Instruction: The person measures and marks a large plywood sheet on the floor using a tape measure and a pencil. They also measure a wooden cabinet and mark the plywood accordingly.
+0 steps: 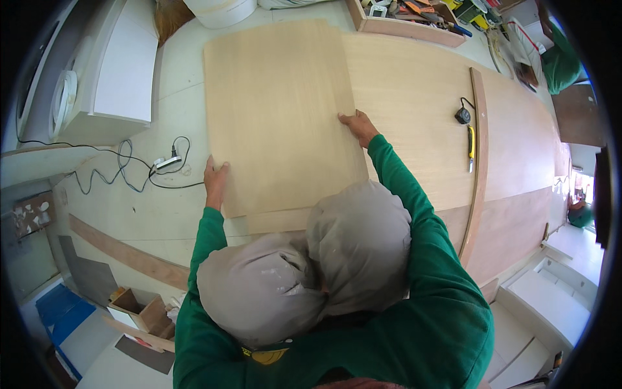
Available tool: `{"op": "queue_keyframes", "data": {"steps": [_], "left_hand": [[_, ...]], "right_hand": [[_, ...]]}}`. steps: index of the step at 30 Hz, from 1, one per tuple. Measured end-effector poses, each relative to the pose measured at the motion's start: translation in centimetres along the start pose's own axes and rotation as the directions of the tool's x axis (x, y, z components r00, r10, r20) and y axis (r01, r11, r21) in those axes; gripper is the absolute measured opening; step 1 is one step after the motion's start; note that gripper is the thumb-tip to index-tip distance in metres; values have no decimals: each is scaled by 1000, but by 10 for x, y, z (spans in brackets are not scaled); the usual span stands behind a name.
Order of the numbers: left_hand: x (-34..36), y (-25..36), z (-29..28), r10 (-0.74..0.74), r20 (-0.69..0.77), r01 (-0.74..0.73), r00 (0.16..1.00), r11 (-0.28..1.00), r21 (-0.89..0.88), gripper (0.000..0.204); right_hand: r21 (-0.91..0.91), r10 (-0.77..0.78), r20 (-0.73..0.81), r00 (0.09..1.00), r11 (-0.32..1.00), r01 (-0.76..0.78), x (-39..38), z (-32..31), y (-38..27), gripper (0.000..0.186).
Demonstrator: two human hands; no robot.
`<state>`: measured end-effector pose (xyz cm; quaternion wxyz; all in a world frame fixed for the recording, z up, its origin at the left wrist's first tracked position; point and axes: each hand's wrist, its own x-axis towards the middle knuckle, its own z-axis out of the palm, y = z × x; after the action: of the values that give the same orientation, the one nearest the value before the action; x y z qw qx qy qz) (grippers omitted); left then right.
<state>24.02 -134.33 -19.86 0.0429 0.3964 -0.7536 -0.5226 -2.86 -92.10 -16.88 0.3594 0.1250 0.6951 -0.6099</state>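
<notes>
A pale rectangular plywood sheet (pixel 278 117) lies flat in front of my knees. My left hand (pixel 216 183) grips its left edge near the near corner, thumb toward the top face. On the opposite edge, farther from me, my right hand (pixel 359 126) holds the sheet, its fingers partly hidden. Another thin pale piece (pixel 278 221) shows beneath the near edge. To the right a larger wood panel (pixel 414 97) spreads out under the sheet's right side.
A wooden strip (pixel 478 162) crosses the large panel, with a yellow utility knife (pixel 471 148) and a black tape measure (pixel 462 115) beside it. Cords run to a power strip (pixel 167 163) at left, near a white cabinet (pixel 123 65). A toolbox (pixel 408 29) stands at the far side.
</notes>
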Motion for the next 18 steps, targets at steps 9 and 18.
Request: {"op": "queue_keyframes", "data": {"steps": [9,18], "left_hand": [[-9,68,19,-113,6,112,994,991,68,56],[16,50,39,81,54,-75,995,991,-112,69]], "right_hand": [[-210,-332,-134,934,930,301,-28,-23,10,70],[-585,-438,-135,889,759,286,-8,-48,33,95]]}}
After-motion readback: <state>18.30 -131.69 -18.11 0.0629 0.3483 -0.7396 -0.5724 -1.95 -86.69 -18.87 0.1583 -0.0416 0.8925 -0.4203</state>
